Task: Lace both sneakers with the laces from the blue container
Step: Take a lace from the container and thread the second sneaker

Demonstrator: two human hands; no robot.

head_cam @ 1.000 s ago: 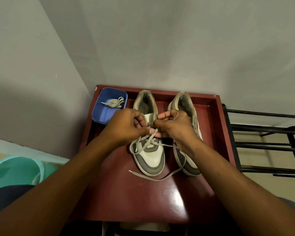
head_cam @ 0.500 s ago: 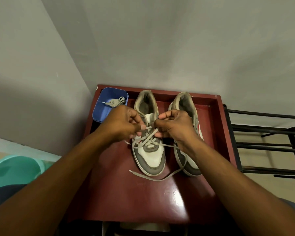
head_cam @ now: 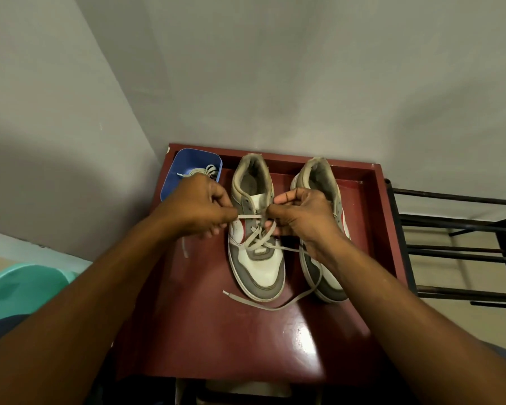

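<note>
Head view, hands: the left hand (head_cam: 199,206) and the right hand (head_cam: 301,214) each pinch the lace (head_cam: 249,216), which is stretched straight between them across the tongue.
Head view, task things: the left sneaker (head_cam: 260,270) is partly laced, with crossings low on the tongue. The right sneaker (head_cam: 319,176) shows no lace. A second lace (head_cam: 200,171) lies bundled in the blue container (head_cam: 187,162) at the far left corner of the red table (head_cam: 216,331).
Head view, loose tail: it curls on the table past the near toe.
Doing it well: pull both sides evenly, keep the flat lace untwisted, and seat each crossing before the next eyelet.
Change: half a second ago the hands were almost touching. They have now drawn apart, tightening the span, and a short lace end hangs below the left hand.
</note>
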